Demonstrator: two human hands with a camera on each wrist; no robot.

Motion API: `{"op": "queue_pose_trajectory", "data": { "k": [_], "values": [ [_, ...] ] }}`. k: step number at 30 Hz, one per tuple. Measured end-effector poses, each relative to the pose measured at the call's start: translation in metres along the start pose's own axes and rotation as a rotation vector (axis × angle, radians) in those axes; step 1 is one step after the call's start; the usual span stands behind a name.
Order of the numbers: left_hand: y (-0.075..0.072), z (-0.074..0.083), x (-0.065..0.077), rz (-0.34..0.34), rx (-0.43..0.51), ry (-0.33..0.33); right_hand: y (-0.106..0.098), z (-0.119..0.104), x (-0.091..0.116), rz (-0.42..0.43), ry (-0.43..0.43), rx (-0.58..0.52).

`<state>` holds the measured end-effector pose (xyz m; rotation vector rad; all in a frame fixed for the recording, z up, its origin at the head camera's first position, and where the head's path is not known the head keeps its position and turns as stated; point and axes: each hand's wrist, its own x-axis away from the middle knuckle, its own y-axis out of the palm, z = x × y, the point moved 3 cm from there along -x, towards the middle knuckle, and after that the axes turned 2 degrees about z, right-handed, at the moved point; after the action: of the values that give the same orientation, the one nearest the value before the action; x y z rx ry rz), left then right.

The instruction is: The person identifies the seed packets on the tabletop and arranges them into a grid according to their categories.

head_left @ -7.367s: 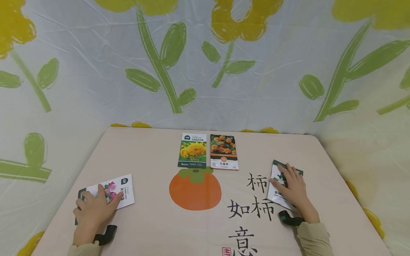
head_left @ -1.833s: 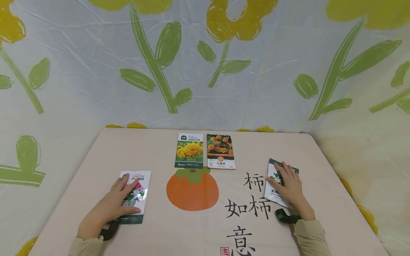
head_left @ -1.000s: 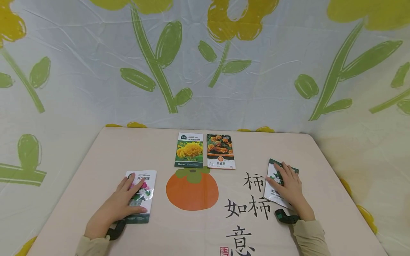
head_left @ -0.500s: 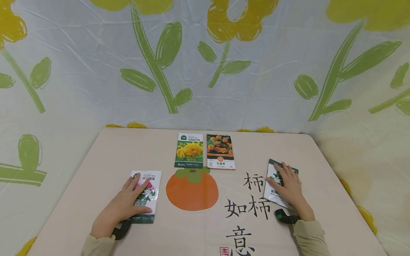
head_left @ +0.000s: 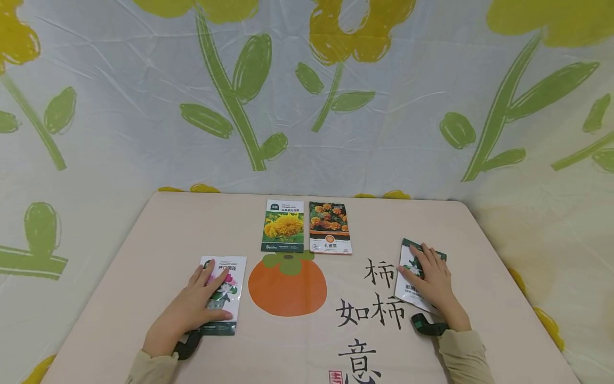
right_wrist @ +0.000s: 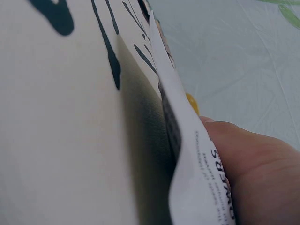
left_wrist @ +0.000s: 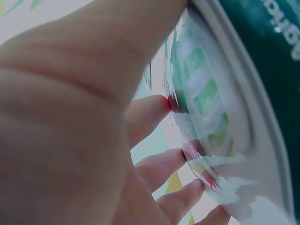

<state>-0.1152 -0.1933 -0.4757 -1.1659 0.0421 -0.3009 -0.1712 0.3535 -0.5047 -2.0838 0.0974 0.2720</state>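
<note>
The left hand [head_left: 191,308] is spreading over the pink-flower packet [head_left: 234,290], which is lying face up on the bench [head_left: 139,266] just beside the printed persimmon [head_left: 288,288]. In the left wrist view, fingertips are touching the glossy front without curling round it, so the grip is probably relying on light downward pressure, suiting something so thin. The thumb is reaching across near the packet's green lower band, presumably to steady it against turning.

The right hand [head_left: 434,280] is resting with extended fingers across the white-flower packet [head_left: 406,292], which is lying askew, lettering upside down to the person. The right wrist view is showing its edge standing off the bench above a shadow, perhaps because the sachet is bowing under the hand.

Beyond the persimmon, the yellow-flower packet [head_left: 283,226] and the orange-flower packet [head_left: 331,228] are lying side by side, narrowly apart, their fronts staying readable.
</note>
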Motion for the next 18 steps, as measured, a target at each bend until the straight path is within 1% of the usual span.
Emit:
{"op": "queue_pose_trajectory", "data": {
  "k": [5,10,18],
  "values": [
    [0.0021,-0.0006,-0.0015,-0.011,0.019,-0.003,-0.0003,0.0000,0.0003,-0.002,0.003,-0.004],
    [0.0056,-0.0005,-0.0045,-0.025,0.013,-0.011,-0.0007,-0.0002,0.0003,-0.007,0.008,-0.003],
    [0.0065,0.0048,-0.0042,-0.033,0.008,-0.009,-0.0009,-0.0012,0.0002,-0.013,0.012,0.011]
  ]
}}
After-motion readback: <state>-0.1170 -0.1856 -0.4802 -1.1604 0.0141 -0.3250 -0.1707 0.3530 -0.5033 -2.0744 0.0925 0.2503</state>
